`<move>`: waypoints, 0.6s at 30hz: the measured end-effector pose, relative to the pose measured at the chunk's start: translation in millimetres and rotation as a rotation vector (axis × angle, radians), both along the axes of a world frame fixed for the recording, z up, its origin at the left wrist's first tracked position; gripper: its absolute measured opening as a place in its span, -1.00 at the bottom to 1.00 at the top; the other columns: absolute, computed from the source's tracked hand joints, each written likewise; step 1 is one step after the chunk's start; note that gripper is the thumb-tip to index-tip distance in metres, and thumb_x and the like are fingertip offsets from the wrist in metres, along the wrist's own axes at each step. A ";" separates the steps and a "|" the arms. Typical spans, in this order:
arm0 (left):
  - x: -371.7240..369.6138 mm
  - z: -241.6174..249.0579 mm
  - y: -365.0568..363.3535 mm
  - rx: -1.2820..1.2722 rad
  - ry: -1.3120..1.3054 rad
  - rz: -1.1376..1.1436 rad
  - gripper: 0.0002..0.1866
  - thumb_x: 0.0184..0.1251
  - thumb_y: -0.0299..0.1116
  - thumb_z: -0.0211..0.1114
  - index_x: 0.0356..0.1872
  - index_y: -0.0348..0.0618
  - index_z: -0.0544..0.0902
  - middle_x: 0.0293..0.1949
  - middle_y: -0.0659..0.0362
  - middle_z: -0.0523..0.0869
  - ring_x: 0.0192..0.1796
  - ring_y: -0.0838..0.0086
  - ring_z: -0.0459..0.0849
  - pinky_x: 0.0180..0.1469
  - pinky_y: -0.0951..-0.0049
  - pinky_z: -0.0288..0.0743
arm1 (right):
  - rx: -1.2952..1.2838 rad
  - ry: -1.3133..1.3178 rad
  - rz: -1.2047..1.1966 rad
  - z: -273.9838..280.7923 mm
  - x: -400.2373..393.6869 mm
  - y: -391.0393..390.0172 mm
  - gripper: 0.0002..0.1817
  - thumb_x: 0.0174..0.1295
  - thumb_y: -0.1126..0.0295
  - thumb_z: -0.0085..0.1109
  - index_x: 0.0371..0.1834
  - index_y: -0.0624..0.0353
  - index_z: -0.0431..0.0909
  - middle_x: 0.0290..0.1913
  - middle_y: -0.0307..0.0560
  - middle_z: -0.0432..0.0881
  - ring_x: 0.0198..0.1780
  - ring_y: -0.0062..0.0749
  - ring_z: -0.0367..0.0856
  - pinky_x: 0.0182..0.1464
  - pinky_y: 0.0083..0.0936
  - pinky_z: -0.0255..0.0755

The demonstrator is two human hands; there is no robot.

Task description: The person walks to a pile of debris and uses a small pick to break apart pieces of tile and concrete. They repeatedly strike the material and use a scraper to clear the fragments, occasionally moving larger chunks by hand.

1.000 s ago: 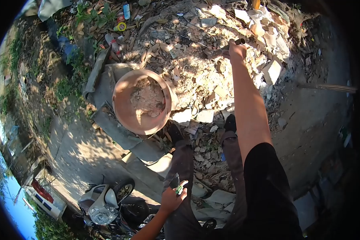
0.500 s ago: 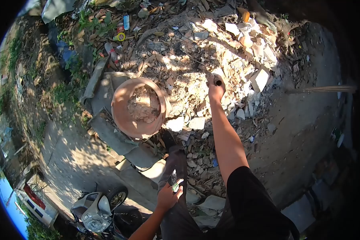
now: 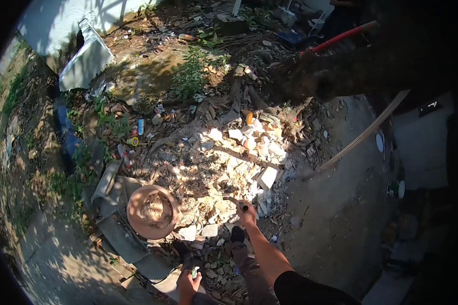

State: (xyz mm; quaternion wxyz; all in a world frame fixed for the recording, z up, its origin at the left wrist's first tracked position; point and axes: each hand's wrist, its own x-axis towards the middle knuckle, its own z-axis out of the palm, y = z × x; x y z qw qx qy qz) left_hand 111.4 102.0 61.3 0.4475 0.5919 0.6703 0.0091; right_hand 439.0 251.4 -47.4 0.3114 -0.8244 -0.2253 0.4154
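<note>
Round terracotta-coloured pot (image 3: 136, 219), crumbly rubble (image 3: 216, 179), right hand (image 3: 247, 216), fingers around tubular handle (image 3: 245, 207)

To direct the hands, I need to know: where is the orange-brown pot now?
The orange-brown pot sits in the head view's lower left, ahead of the left hand, between grey slabs on its left and rubble on its right.

From the head camera I see the right hand (image 3: 248, 218) stretched over the rubble heap (image 3: 204, 175), gripping a handled tool (image 3: 245, 208) whose round, dark end faces me. To its left I make out a clay pot (image 3: 133, 217) with crumbled debris inside. Lower down, the left hand (image 3: 188, 285) curls around a small green-and-white object (image 3: 194, 272), too small for me to identify. A red pole (image 3: 341, 39) slants across the upper right.
</note>
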 end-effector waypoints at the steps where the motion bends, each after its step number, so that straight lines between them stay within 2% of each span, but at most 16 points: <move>1: -0.6 -1.9 -5.2 0.066 0.000 0.030 -0.64 0.20 -0.10 0.32 -0.24 -0.24 0.61 -0.31 -0.08 0.64 -0.23 0.00 0.65 -0.18 0.13 0.50 | 0.063 -0.036 0.026 7.5 5.8 -3.3 -0.84 0.23 0.33 0.27 -0.16 0.07 0.66 -0.35 -0.10 0.69 -0.34 -0.51 0.61 -0.21 -0.52 0.49; 2: -1.2 -4.4 -7.7 0.136 0.000 0.059 -0.66 0.21 -0.13 0.32 -0.24 -0.25 0.61 -0.27 -0.09 0.64 -0.20 0.01 0.64 -0.15 0.14 0.50 | 0.131 -0.072 0.051 8.4 12.1 -8.7 -0.84 0.23 0.33 0.26 -0.17 0.07 0.66 -0.35 -0.11 0.69 -0.35 -0.52 0.60 -0.22 -0.53 0.49; 3: -1.4 -8.7 -9.8 0.120 0.031 0.083 -0.68 0.21 -0.18 0.31 -0.22 -0.27 0.62 -0.24 -0.09 0.61 -0.19 0.01 0.63 -0.15 0.15 0.49 | 0.094 -0.032 0.032 32.2 14.8 -5.6 -0.85 0.23 0.32 0.26 -0.18 0.08 0.67 -0.35 -0.12 0.69 -0.35 -0.53 0.60 -0.22 -0.53 0.49; 4: -3.9 -26.8 -18.5 0.160 0.039 0.148 -0.68 0.16 -0.16 0.36 -0.35 -0.26 0.60 -0.30 -0.03 0.60 -0.24 0.00 0.62 -0.23 0.09 0.47 | 0.058 0.006 0.009 53.9 16.4 -4.2 -0.85 0.23 0.32 0.26 -0.18 0.08 0.67 -0.35 -0.13 0.69 -0.34 -0.53 0.60 -0.22 -0.53 0.49; 5: -5.1 -35.2 -20.4 0.168 0.035 0.178 -0.70 0.18 -0.19 0.33 -0.30 -0.27 0.61 -0.31 -0.04 0.58 -0.25 0.00 0.61 -0.23 0.11 0.47 | 0.306 -0.050 0.057 15.6 28.6 -16.0 -0.82 0.29 0.36 0.20 -0.18 0.24 0.63 -0.47 -0.22 0.62 -0.44 -0.63 0.53 -0.35 -0.60 0.42; 6: -3.7 -41.3 -18.2 0.172 0.029 0.207 -0.71 0.20 -0.22 0.30 -0.25 -0.28 0.61 -0.33 -0.06 0.56 -0.26 -0.01 0.60 -0.23 0.13 0.46 | 0.266 -0.100 0.048 27.8 31.4 -16.5 -0.79 0.28 0.36 0.20 -0.17 0.30 0.62 -0.44 -0.19 0.65 -0.38 -0.62 0.58 -0.32 -0.59 0.45; 8: 0.4 -44.7 -8.7 0.216 0.013 0.273 -0.72 0.21 -0.23 0.30 -0.22 -0.26 0.62 -0.41 -0.05 0.55 -0.33 0.04 0.60 -0.27 0.14 0.45 | 0.208 -0.097 0.062 43.8 38.1 -16.4 -0.74 0.27 0.28 0.21 -0.14 0.25 0.63 -0.42 -0.16 0.68 -0.35 -0.59 0.64 -0.27 -0.56 0.49; 10: -5.1 -74.7 -12.0 0.165 -0.104 0.375 -0.66 0.16 -0.21 0.33 -0.41 -0.33 0.48 -0.43 -0.13 0.50 -0.31 -0.12 0.55 -0.28 0.04 0.41 | 0.091 -0.297 0.147 87.0 33.3 -9.1 -0.70 0.26 0.20 0.21 -0.11 0.18 0.64 -0.38 -0.12 0.71 -0.33 -0.51 0.68 -0.22 -0.51 0.52; 11: -1.5 -68.7 -5.7 0.273 -0.089 0.338 -0.64 0.17 -0.20 0.32 -0.39 -0.34 0.47 -0.41 -0.12 0.50 -0.30 -0.10 0.54 -0.28 0.06 0.40 | 0.111 -0.225 0.092 91.0 32.4 -9.7 -0.69 0.25 0.14 0.20 -0.10 0.11 0.65 -0.37 -0.09 0.72 -0.30 -0.41 0.70 -0.18 -0.46 0.53; 12: -1.6 -62.5 2.5 0.285 -0.096 0.339 -0.64 0.17 -0.20 0.32 -0.39 -0.34 0.47 -0.41 -0.12 0.50 -0.30 -0.10 0.54 -0.28 0.06 0.40 | 0.124 -0.231 0.092 94.3 30.8 -10.6 -0.69 0.25 0.14 0.20 -0.10 0.11 0.65 -0.37 -0.09 0.72 -0.30 -0.41 0.70 -0.18 -0.46 0.53; 14: -4.6 -51.5 21.2 0.348 -0.053 0.171 -0.69 0.20 -0.20 0.31 -0.24 -0.27 0.59 -0.46 -0.06 0.50 -0.34 0.01 0.55 -0.28 0.13 0.42 | 0.110 -0.213 0.071 98.9 29.6 -9.6 -0.68 0.23 0.12 0.22 -0.09 0.08 0.65 -0.35 -0.07 0.72 -0.26 -0.36 0.71 -0.13 -0.45 0.52; 15: -1.2 -29.1 30.5 0.341 -0.100 0.161 -0.66 0.16 -0.19 0.34 -0.38 -0.33 0.53 -0.33 -0.06 0.49 -0.28 -0.04 0.52 -0.22 0.13 0.41 | 0.071 -0.216 0.039 107.8 25.0 -9.1 -0.68 0.22 0.11 0.23 -0.09 0.05 0.66 -0.31 -0.07 0.72 -0.23 -0.35 0.71 -0.11 -0.45 0.52; 18: 1.1 -11.7 40.7 0.372 -0.135 0.204 -0.67 0.19 -0.19 0.31 -0.29 -0.31 0.58 -0.38 -0.08 0.52 -0.26 -0.03 0.56 -0.21 0.13 0.43 | 0.090 -0.266 0.007 112.4 17.5 -9.9 -0.68 0.20 0.10 0.23 -0.11 0.03 0.67 -0.30 -0.08 0.72 -0.21 -0.29 0.70 -0.08 -0.42 0.51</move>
